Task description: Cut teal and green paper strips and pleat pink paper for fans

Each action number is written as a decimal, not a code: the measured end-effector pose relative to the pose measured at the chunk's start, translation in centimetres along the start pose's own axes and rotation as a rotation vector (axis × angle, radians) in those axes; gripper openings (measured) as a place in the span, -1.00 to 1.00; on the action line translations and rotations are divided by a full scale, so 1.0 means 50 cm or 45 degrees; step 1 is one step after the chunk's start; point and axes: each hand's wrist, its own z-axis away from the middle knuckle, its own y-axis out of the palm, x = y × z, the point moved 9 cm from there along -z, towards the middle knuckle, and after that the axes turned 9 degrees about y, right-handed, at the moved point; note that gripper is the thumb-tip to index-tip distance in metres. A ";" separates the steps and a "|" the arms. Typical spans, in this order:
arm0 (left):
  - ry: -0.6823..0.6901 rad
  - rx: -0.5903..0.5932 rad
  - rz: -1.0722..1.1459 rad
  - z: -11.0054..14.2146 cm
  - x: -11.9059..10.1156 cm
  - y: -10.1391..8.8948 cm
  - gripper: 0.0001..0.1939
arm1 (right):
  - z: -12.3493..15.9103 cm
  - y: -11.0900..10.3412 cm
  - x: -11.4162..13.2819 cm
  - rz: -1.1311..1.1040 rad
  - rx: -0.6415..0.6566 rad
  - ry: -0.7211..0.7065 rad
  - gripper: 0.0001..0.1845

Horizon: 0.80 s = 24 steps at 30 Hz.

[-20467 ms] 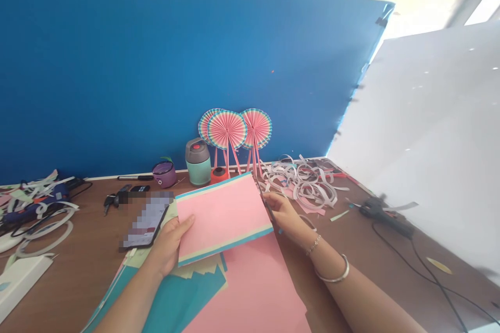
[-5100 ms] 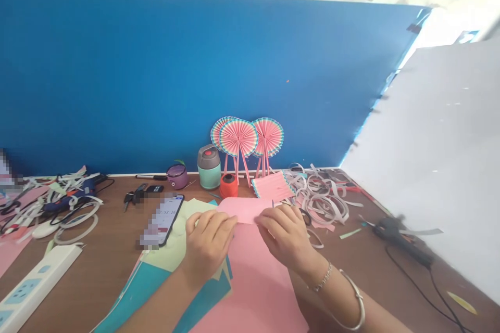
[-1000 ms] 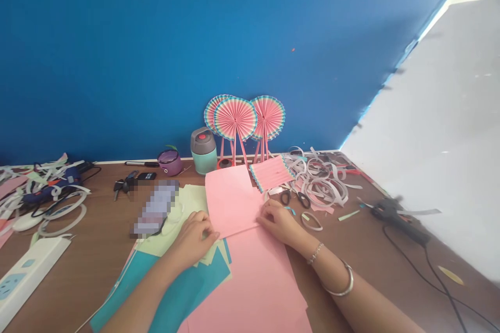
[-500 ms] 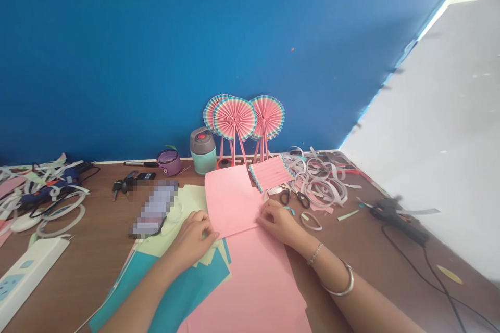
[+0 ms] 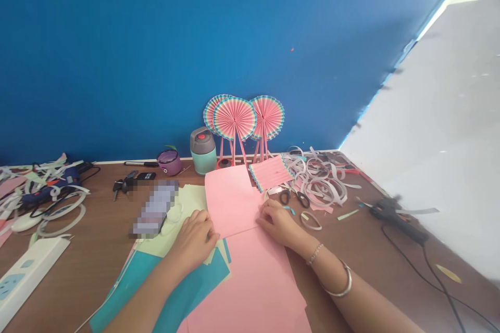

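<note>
A small pink paper sheet [image 5: 231, 199] lies on the brown table [image 5: 89, 250], over a larger pink sheet [image 5: 258, 286]. My left hand [image 5: 194, 241] rests at its near left corner, fingers bent and pressing down on the papers. My right hand [image 5: 278, 222] presses its near right edge, fingers curled flat onto the paper. Pale green paper [image 5: 187, 203] and teal paper [image 5: 183, 291] lie under my left hand. A pleated pink piece [image 5: 272, 172] sits just beyond the small sheet.
Pink paper fans [image 5: 242, 119] lean on the blue board. A teal flask [image 5: 203, 150], purple pot [image 5: 169, 161], phone [image 5: 153, 208], keys [image 5: 124, 186] and scissors [image 5: 294, 197] lie nearby. White paper strips [image 5: 320, 179] pile right, a glue gun [image 5: 394, 212] further right, a power strip [image 5: 27, 276] left.
Almost nothing has changed over the last second: both hands stay pressed on the small pink sheet's near edge, my left hand shifting slightly toward it.
</note>
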 end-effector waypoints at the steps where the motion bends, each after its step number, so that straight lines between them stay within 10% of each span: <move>1: 0.003 0.002 -0.018 0.000 -0.002 -0.001 -0.77 | 0.000 0.000 0.001 0.015 0.004 0.006 -0.76; 20: 0.068 -0.008 -0.268 0.006 -0.032 -0.006 -0.84 | 0.000 0.001 0.003 0.109 0.001 -0.011 -0.76; 24: 0.208 -0.025 -0.312 0.006 -0.061 0.003 -0.48 | 0.001 0.001 0.009 0.163 -0.012 -0.028 -0.77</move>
